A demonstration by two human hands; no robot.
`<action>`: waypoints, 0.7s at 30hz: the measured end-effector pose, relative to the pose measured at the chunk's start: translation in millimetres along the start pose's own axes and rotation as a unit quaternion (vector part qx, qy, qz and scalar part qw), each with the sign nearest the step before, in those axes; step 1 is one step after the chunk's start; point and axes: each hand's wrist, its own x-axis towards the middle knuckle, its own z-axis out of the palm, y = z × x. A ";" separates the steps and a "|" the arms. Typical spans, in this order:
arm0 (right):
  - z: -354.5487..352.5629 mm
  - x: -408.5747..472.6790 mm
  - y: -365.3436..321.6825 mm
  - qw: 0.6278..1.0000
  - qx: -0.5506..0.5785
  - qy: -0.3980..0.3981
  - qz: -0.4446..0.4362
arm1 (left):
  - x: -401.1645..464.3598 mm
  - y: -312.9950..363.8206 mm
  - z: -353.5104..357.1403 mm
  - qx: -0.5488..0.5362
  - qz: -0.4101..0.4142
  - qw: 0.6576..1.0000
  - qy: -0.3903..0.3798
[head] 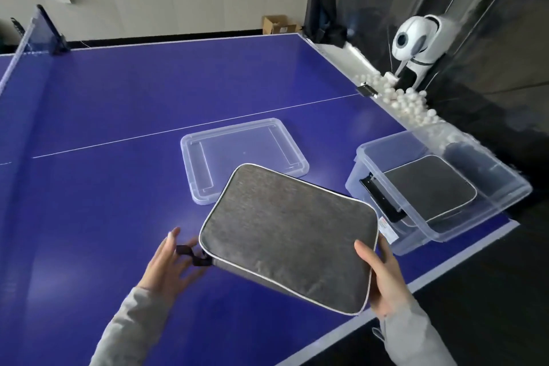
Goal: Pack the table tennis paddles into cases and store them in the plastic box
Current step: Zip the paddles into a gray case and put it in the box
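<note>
Grey case (286,236) nearest cam, zipped, lifted clear of blue table (104,128): right hand (383,273) clamps its near-right corner, thumb on top, fingers under; left hand (169,264) is spread wide, just off the case's left edge by the dark strap loop (190,254), gripping nothing. Step judged: case no. 2 en route to plastic box (439,187), which lies beyond and right of the grip w/ one case (427,187) already inside. Next move calls for carrying it right, over the near wall, laying flat on top; lid (243,157) waits beyond the held case.
</note>
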 end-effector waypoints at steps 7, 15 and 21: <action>-92.1 -5.3 -45.3 1.000 -0.005 -0.030 -0.009 | -16.8 -8.1 97.5 0.223 0.007 0.963 -0.152; -221.4 -7.5 -94.2 0.999 -0.034 -0.033 -0.023 | -44.1 -86.0 218.7 0.237 0.021 0.958 -0.159; -294.3 -6.1 -128.3 0.996 -0.065 -0.001 -0.057 | -59.5 -138.2 286.2 0.225 0.048 0.963 -0.142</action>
